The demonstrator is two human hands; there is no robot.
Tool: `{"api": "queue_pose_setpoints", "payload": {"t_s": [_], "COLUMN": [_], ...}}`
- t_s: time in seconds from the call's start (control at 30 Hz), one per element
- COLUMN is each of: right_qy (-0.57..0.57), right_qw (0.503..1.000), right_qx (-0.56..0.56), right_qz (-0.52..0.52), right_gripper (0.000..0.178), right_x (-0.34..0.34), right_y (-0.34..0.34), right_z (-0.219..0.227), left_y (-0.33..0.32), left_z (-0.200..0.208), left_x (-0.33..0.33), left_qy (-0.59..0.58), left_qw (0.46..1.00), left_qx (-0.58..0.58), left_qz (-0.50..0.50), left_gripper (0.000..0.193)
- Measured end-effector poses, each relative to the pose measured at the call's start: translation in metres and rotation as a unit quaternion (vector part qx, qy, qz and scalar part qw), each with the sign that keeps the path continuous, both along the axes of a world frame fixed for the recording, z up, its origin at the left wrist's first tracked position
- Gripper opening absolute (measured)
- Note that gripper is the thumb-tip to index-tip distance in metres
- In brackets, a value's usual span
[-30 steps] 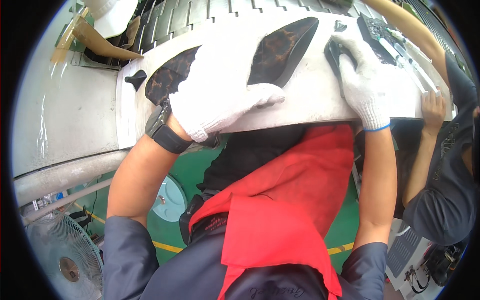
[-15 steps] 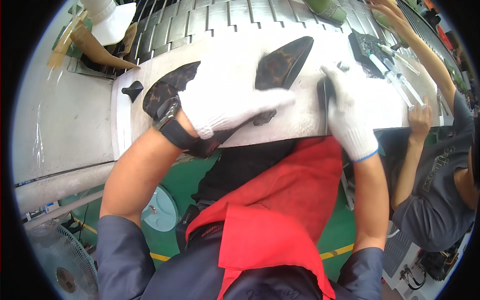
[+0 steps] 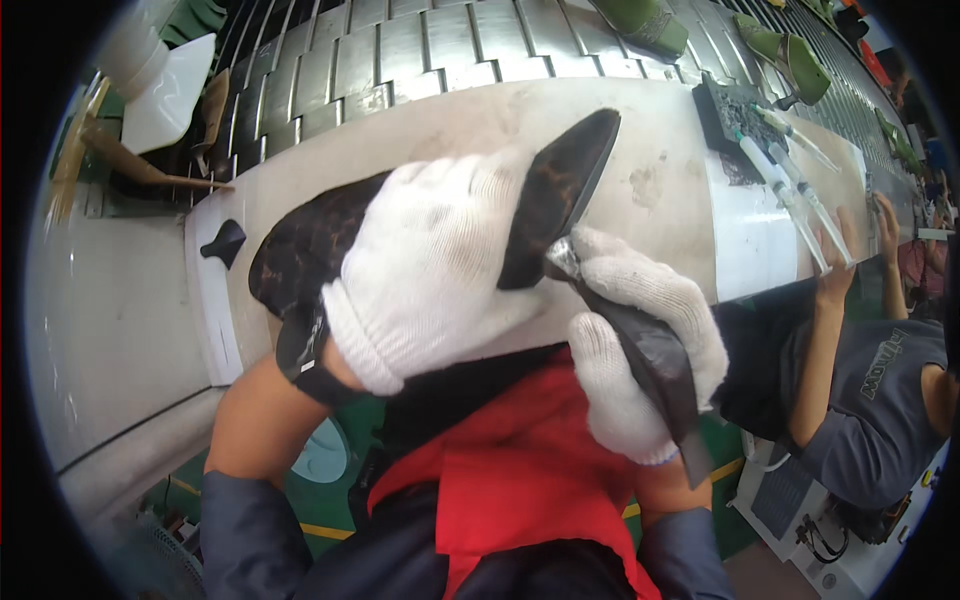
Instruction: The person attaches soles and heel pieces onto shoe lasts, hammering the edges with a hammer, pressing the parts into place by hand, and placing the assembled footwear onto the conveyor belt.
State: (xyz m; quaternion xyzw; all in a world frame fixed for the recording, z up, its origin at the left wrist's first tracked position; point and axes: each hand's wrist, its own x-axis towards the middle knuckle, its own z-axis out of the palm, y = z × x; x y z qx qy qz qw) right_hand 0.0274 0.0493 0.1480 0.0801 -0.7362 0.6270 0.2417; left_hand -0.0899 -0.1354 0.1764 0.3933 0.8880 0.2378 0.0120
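My left hand (image 3: 430, 250), in a white knit glove, is closed around a dark leopard-print pointed shoe piece (image 3: 565, 175). Its tip sticks up toward the far right, and my palm hides its lower part. More leopard-print material (image 3: 315, 240) shows left of the glove; whether both belong to one shoe I cannot tell. My gloved right hand (image 3: 650, 350) grips a dark, flat-bodied tool (image 3: 645, 345) between thumb and fingers. The tool's silvery end (image 3: 563, 257) is at the lower edge of the pointed piece, apparently touching it.
A small black flared part (image 3: 223, 243) lies left on the pale worktop (image 3: 650, 130). Several syringes (image 3: 790, 185) and a black block (image 3: 722, 115) are at the right, beside a co-worker's arms (image 3: 825, 310). Beyond runs a metal slat conveyor (image 3: 430, 45) carrying green shoes (image 3: 785, 55).
My right hand has come left and nearer with the dark tool, to the pointed piece. My left hand has turned and closed on that piece. The co-worker's raised arm has come down.
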Motion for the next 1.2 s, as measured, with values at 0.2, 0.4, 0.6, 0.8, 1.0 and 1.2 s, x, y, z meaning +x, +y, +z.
{"api": "queue_pose_setpoints", "payload": {"t_s": [0.2, 0.4, 0.6, 0.8, 1.0, 1.2], "right_qy": [-0.175, -0.206, -0.262, -0.188, -0.146, 0.044], "right_qw": [0.983, 0.972, 0.961, 0.929, 0.987, 0.981], "right_qx": [-0.030, -0.111, -0.085, -0.312, -0.046, 0.187], "right_qz": [0.041, 0.031, -0.037, -0.066, 0.042, 0.014], "right_gripper": [0.032, 0.022, 0.022, 0.018, 0.019, 0.030], "right_x": [-0.031, -0.095, -0.109, -0.080, -0.051, -0.006], "right_y": [0.031, 0.074, 0.087, 0.074, 0.051, -0.007], "right_z": [0.035, 0.028, -0.020, 0.005, 0.026, 0.017], "left_y": [0.000, -0.001, -0.003, -0.005, -0.007, -0.012], "left_z": [0.005, 0.007, 0.006, 0.006, 0.006, 0.003], "left_x": [0.002, 0.000, 0.004, 0.002, -0.001, -0.002], "left_qy": [-0.016, -0.009, 0.005, -0.006, -0.012, -0.033], "left_qw": [0.999, 1.000, 1.000, 0.999, 1.000, 0.999], "left_qx": [-0.027, -0.024, -0.010, -0.019, -0.001, 0.011], "left_qz": [0.007, 0.004, -0.027, -0.029, -0.025, -0.033], "left_gripper": [0.098, 0.102, 0.101, 0.100, 0.097, 0.094]}}
